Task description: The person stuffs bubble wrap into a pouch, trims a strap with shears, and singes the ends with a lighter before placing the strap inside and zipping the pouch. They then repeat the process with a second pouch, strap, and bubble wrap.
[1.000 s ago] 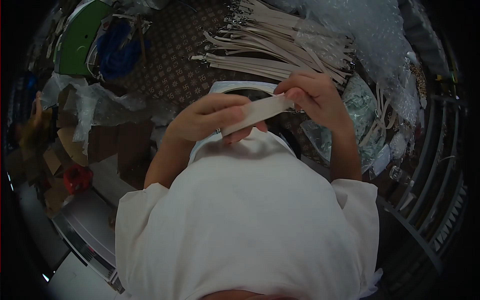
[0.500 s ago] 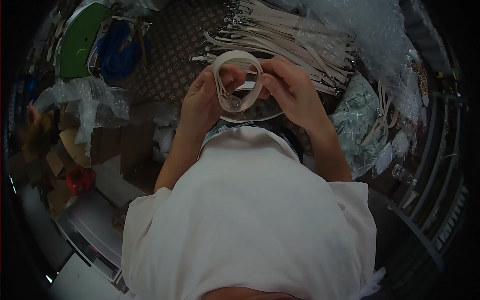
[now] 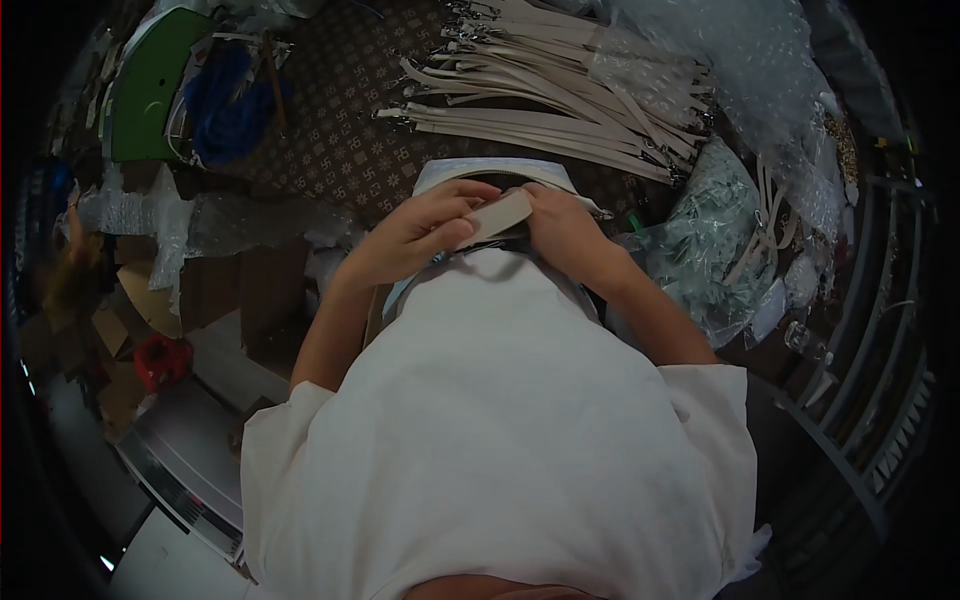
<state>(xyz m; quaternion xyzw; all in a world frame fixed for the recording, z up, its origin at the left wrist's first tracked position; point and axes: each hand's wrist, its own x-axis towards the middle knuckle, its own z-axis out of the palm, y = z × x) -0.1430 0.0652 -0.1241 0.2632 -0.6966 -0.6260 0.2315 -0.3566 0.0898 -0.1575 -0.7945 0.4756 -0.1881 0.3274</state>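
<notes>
A pale strap [image 3: 501, 217] is being held in front of a white shirt [image 3: 500, 430], near the middle of the view and over a pale zip-edged article [image 3: 433, 177]. At the strap's eight o'clock end, it is being pinched by the left hand [image 3: 422, 232], whose grip is being drawn as narrow as the band's own thickness between thumb and fingers. At the two o'clock end, the strap is being touched by the curled fingers of the right hand [image 3: 572, 236]; whether it is being pinched there cannot be told, the thumb being hidden.

A light, pliable handling is being suggested by the band's flat, smooth look: probably a little springy when bent, hardly fragile, perhaps slightly slick. The best hold is likely being offered by the flat faces close to an end, with thumb and fingers being set opposite each other.

At one o'clock, a pile of similar straps [image 3: 545, 85] with metal clasps is being displayed on a patterned table [image 3: 350, 135]. Bubble wrap [image 3: 765, 65] is being seen at two o'clock, a clear bag of pale green pieces [image 3: 707, 235] at three, and a blue bundle [image 3: 222, 115] at ten.
</notes>
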